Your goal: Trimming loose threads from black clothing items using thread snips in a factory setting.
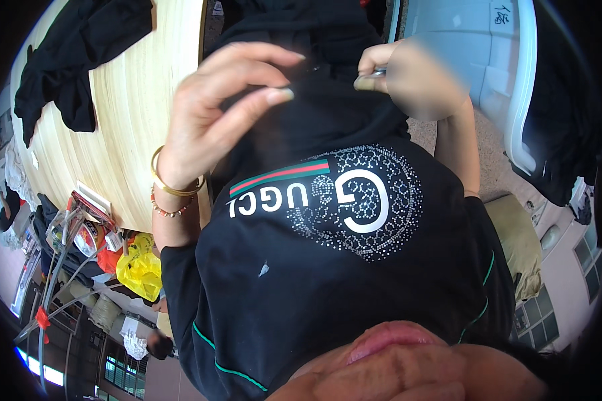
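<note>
Toward eleven o'clock, our left hand has thumb and fingers parted; toward one, our right hand pinches a small metallic object. Black cloth lies at twelve, our bench at ten, a pale-blue bin at two.

Pale wood-grain table, top partly bare. Right of table: speckled brownish floor. Far right and below table: light greyish wall, paned windows. Well below table: another window, bright light strip.
</note>
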Demonstrator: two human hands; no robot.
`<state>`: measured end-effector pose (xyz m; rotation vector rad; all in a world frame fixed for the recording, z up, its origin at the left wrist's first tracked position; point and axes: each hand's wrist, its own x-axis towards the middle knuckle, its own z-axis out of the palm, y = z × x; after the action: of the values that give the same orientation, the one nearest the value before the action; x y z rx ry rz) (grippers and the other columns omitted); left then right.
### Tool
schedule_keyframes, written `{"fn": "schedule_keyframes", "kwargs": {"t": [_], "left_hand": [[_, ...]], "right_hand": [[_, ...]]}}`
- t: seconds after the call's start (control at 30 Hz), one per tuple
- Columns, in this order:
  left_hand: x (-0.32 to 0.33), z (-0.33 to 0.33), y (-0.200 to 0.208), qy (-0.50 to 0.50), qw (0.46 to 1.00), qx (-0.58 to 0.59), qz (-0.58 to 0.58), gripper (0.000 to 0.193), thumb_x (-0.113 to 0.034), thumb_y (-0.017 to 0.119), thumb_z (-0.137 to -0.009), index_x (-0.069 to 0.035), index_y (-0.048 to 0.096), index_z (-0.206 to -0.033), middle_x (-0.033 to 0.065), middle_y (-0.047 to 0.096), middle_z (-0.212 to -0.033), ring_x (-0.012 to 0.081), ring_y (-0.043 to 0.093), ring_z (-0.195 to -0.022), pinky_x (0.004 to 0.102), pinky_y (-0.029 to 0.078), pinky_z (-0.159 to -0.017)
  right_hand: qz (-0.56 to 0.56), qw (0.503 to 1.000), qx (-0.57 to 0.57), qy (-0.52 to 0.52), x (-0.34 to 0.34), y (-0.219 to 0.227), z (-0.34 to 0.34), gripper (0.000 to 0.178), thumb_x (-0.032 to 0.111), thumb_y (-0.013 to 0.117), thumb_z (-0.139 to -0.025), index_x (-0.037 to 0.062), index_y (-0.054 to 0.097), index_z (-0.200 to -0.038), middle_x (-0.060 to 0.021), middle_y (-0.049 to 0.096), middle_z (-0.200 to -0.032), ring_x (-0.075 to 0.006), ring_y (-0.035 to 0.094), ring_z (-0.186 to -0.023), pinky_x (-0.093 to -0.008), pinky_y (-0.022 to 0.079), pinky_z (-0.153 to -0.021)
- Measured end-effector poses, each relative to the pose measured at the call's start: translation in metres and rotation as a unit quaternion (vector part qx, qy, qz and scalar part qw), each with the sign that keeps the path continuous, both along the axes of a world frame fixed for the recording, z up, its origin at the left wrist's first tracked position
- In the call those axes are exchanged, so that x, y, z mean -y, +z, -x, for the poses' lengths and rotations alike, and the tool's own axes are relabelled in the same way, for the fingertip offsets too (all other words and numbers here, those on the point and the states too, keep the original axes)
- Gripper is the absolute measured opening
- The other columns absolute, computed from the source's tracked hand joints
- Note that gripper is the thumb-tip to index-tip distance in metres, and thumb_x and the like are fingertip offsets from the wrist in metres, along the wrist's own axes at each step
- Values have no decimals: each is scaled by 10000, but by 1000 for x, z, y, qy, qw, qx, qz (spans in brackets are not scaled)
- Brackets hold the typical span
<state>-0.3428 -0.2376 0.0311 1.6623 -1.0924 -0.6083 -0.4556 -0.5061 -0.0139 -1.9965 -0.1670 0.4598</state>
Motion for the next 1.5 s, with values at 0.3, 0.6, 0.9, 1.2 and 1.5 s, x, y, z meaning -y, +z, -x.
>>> {"fn": "schedule_keyframes", "kwargs": {"t": [0.3,0.6,0.9,1.2,1.5], "left_hand": [[-4,24,-21,-22,998,-31,-47,172,50,700,-771,-5,717,-933,69,598,-941,131,597,-798,210,468,-665],[-12,33,-48,109,968,-218,-62,267,-176,630,-907,-5,644,-1111,77,617,-935,131,603,-819,245,471,-696],[13,38,-64,107,978,-134,-120,283,-227,692,-843,-30,686,-1047,67,614,-849,124,563,-645,255,455,-603],[18,44,-68,165,978,-116,-61,163,-92,708,-799,-29,692,-948,36,607,-818,85,535,-601,220,435,-558],[18,44,-61,222,974,-39,-27,154,-58,731,-776,-37,697,-925,22,614,-855,57,492,-535,195,402,-498]], "right_hand": [[-82,991,-37,-97,-4,16,-13,215,109,673,-822,28,692,-1019,74,455,-598,-6,414,-562,-191,322,-506],[-18,998,-47,29,-24,1,-7,278,66,782,-723,14,679,-976,14,551,-674,-61,487,-612,-237,409,-598],[-6,996,9,-91,-13,-3,1,328,276,691,-810,84,664,-1075,-46,657,-959,-172,626,-882,-292,490,-766],[72,992,94,-42,-21,2,-7,278,237,702,-829,77,687,-1056,-42,619,-853,-162,615,-781,-279,475,-674],[67,988,128,-51,-28,8,-11,270,240,724,-802,94,720,-1029,-26,613,-820,-162,608,-725,-275,472,-649]]}}
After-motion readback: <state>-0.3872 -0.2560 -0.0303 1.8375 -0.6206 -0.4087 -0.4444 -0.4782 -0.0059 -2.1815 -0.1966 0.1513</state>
